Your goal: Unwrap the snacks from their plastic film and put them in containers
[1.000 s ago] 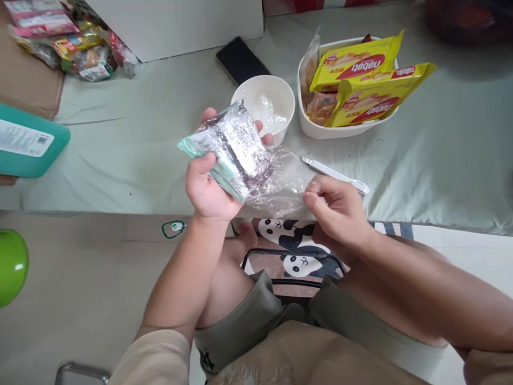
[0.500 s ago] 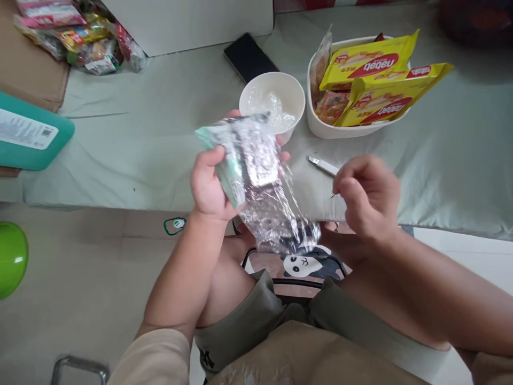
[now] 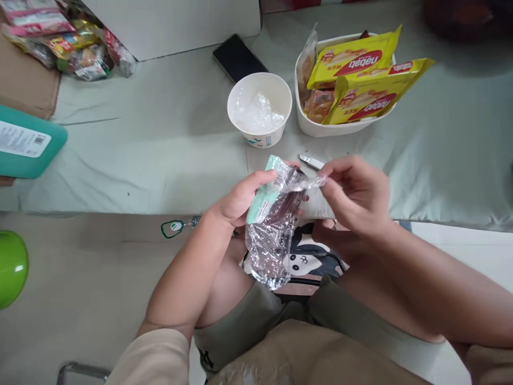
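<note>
My left hand (image 3: 244,199) is closed round a small green and dark pack (image 3: 266,203) in clear crinkled wrap. Loose wrap (image 3: 269,254) hangs from it over my lap. At the pack's right side, my right hand (image 3: 358,195) pinches a strip of the clear wrap between thumb and fingertips. A white-handled cutter (image 3: 311,161) lies on the cloth just behind my right fingertips. Beyond the pack stands a white paper cup (image 3: 260,138) with crumpled clear plastic (image 3: 258,111) inside.
A white tub (image 3: 340,128) of yellow snack packs (image 3: 360,59) stands at the back right, near a black phone (image 3: 239,58). Snack bags (image 3: 86,56) and a teal container (image 3: 30,141) are at the left. A green round object (image 3: 12,270) is on the floor.
The pack has come down and turned in my left hand. My right hand, apart from it before, now has hold of the wrap. The whole view has shifted slightly.
</note>
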A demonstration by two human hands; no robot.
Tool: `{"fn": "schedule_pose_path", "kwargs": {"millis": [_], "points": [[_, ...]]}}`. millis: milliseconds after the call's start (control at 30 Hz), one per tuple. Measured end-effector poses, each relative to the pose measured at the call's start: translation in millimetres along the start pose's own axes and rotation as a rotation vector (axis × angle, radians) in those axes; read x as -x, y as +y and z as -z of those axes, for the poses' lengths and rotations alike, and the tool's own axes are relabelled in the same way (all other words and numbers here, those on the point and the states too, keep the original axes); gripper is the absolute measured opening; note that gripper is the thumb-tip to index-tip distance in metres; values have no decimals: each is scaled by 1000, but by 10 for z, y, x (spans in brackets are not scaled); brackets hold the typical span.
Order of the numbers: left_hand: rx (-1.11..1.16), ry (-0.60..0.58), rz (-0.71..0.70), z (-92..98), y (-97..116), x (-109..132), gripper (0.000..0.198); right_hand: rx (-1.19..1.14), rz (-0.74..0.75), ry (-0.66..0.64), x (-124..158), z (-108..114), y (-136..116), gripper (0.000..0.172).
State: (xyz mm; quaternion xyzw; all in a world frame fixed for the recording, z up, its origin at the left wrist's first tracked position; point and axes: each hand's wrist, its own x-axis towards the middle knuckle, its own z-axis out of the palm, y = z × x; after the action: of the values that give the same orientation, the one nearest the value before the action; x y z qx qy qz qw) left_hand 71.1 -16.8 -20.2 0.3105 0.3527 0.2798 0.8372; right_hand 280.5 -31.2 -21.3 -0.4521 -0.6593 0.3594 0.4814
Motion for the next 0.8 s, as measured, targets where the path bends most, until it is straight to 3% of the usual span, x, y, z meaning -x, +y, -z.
{"fn": "schedule_pose_path", "kwargs": {"millis": [100,200,367,467,533,667,733,800], "points": [[-24,-71,81,13,-14,10,62,-176,-244,147,-39,8,62,13],[-98,-117,143,38,-24,22,68,-320,-397,241,-105,20,181,20],[-92,-135,143,44,2,26,58,-385,-425,267,-162,49,337,30],[-7,-98,61,61,5,-5,51,-373,-383,314,-148,42,309,31],[16,-8,-26,92,-17,-47,49,-333,-365,219,-124,26,226,32],[-6,150,-65,135,-103,-142,46,-203,-350,-152,-67,-5,27,36],[-24,176,-46,117,-150,-168,43,-183,-344,-166,-45,-12,-21,34],[-57,192,-29,79,-192,-181,43,-204,-335,-89,-27,-17,-20,33]]}}
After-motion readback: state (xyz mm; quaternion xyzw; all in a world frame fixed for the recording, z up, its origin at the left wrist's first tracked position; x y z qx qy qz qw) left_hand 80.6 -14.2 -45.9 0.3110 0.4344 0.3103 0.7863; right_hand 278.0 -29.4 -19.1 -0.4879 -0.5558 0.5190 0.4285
